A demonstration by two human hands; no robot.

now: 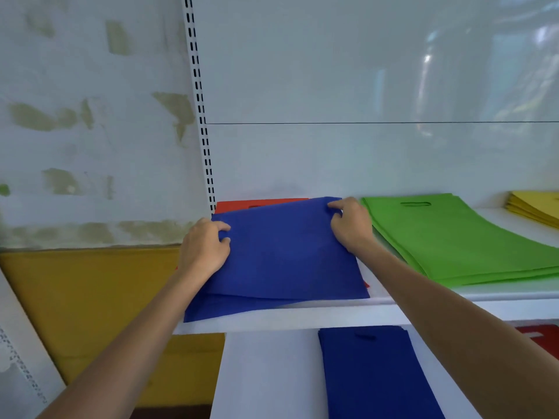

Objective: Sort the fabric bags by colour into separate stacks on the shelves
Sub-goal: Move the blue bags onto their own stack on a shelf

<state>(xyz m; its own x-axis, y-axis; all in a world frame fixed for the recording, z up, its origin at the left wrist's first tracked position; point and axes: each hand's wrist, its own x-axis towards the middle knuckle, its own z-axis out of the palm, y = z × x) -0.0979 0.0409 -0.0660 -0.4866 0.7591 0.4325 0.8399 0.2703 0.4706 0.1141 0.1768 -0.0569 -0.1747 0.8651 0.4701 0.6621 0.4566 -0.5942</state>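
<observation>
Pinching a flat blue fabric bag [287, 255] in our left hand [205, 249] and right hand [352, 228], we hold it over a red fabric bag [242, 204] on the white shelf [302, 319]. The green fabric stack [453, 243] looks sorted; this mixed pile is left.

A plain royal blue bag [287, 252] shows against a red bag [260, 203] on a glossy white shelf [332, 319]. Alongside are a lime green stack [453, 243] and a yellow stack [535, 207]. The lower shelf [266, 373], also white, bears a darker blue stack [372, 373] and a red piece [541, 340]. Black slots in pairs mark the white upright [199, 101]. The pale wall [75, 71] has olive blotches above a mustard band [90, 297].
</observation>
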